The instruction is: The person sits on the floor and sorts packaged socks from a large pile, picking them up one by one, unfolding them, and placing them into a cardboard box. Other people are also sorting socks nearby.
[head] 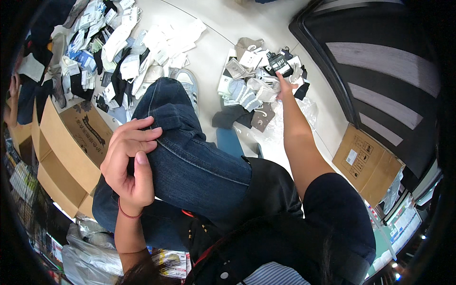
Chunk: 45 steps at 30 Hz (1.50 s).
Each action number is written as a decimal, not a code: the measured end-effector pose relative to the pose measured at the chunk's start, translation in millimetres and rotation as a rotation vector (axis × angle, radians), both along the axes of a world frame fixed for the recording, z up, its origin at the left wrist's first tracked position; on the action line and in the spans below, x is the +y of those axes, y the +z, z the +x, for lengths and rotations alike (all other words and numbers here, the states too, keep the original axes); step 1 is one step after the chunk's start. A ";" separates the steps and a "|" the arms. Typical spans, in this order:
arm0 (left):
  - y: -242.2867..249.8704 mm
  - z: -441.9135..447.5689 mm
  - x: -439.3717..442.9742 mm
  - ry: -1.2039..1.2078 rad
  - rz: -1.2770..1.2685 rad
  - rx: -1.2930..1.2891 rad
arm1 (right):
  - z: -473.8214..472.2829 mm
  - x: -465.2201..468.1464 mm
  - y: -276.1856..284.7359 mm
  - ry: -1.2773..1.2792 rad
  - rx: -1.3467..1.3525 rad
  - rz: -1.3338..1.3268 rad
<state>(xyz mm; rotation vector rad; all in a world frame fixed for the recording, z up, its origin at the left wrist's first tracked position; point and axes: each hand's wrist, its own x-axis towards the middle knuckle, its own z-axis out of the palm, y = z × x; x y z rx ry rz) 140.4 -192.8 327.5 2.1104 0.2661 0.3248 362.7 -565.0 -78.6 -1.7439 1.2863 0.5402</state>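
Observation:
My left hand (130, 156) is loosely curled over my knee in dark blue jeans (199, 164), with nothing visible in it and a thin red cord at the wrist. My right hand (286, 87) reaches into a small heap of socks (262, 87) on the floor. Its index fingertip meets the lower edge of a black sock pack (279, 63); whether the fingers grip it is unclear. Around it lie grey, white, beige and black socks, some with card labels and small hooks. A blue-and-white striped sock (245, 94) and a brown sock (263, 117) lie nearer me.
A larger heap of tagged socks (121, 66) spreads across the upper left. Beside my left knee stands an open cardboard box (67, 160). Clear plastic film (278, 121) lies under the small heap. At right are a black panel (374, 67) and a cardboard box (367, 164). Another person's legs show upper left.

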 end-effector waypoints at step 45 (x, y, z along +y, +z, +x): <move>41.9 -200.3 -112.3 0.307 0.076 -0.331 | -246.6 203.3 432.2 0.316 0.187 1.813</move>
